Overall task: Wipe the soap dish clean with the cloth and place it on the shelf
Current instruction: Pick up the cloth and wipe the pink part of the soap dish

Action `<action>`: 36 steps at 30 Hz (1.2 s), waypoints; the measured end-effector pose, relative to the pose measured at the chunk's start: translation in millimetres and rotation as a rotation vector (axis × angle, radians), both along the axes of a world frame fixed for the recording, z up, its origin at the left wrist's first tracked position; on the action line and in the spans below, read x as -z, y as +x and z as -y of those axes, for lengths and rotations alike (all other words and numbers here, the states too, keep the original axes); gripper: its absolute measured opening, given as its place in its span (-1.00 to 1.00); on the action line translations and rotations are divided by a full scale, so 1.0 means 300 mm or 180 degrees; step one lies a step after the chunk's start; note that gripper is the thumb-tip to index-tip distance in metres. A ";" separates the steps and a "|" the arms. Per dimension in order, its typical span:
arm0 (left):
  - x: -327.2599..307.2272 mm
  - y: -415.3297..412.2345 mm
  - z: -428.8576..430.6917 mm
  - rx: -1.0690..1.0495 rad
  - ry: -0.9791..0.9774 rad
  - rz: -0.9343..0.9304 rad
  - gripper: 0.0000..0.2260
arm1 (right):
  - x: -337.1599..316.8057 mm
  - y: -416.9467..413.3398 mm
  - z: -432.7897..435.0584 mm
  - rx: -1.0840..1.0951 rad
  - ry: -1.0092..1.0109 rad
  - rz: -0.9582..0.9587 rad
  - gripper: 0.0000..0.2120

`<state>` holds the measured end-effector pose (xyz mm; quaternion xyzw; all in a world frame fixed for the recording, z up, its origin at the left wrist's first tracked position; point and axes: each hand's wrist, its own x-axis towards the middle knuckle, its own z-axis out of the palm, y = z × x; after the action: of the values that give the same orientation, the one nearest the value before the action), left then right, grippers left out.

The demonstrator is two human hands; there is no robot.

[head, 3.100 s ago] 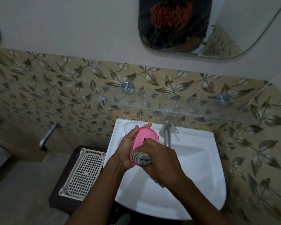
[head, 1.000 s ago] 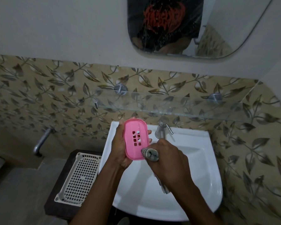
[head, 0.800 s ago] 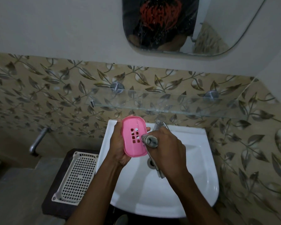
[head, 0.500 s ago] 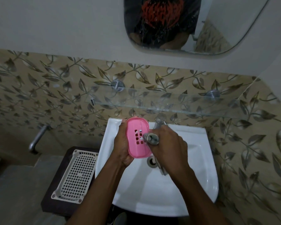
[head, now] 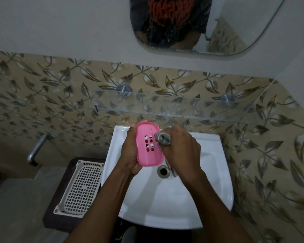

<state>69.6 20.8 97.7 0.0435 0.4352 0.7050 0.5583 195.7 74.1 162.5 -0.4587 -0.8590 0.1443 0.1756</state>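
A pink soap dish [head: 148, 144] with drain slots is held upright over the white sink [head: 167, 199], its slotted face turned toward me. My left hand [head: 130, 153] grips it along its left edge and back. My right hand [head: 180, 148] is closed around a bunched grey striped cloth [head: 163, 138], whose end presses against the dish's upper right rim. A tail of cloth hangs under that hand near the drain [head: 163, 171]. The glass shelf [head: 179, 106] runs along the tiled wall just above both hands.
A white perforated basket [head: 81, 188] lies on a dark stand left of the sink. A metal wall tap [head: 36, 149] sticks out at the left. The sink's tap is mostly hidden behind my right hand. A mirror [head: 200, 25] hangs above the shelf.
The cloth end has slid from the dish's lower edge up to its upper right rim. The dish stays in my left hand, turned slightly.
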 end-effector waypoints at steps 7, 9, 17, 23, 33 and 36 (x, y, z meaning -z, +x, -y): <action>-0.014 -0.018 0.000 0.0123 -0.0072 -0.0275 -0.35 | 0.024 0.022 0.024 -0.0150 -0.0122 -0.0125 -0.87; -0.007 -0.031 0.004 0.0202 -0.0021 -0.0270 -0.32 | 0.043 0.041 0.061 -0.0306 -0.0260 -0.0075 -0.85; -0.015 0.039 0.041 0.0310 -0.0006 -0.0568 -0.46 | -0.007 -0.021 0.010 0.0242 0.0186 -0.0345 -0.87; -0.061 0.010 0.040 0.0142 0.0134 -0.0886 -0.38 | 0.029 0.031 0.089 -0.0039 -0.0023 -0.0326 -0.88; -0.073 0.037 0.050 0.0441 0.0089 -0.0991 -0.59 | -0.030 -0.012 0.067 0.0101 0.0375 -0.0533 -0.85; -0.072 0.028 0.045 0.0419 -0.0031 -0.0818 -0.57 | -0.002 -0.014 0.125 -0.0295 0.0739 -0.0453 -0.68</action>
<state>78.1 7.3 119.4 0.1592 0.5028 0.6533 0.5432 191.5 36.6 163.0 -0.3837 -0.8756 0.0841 0.2810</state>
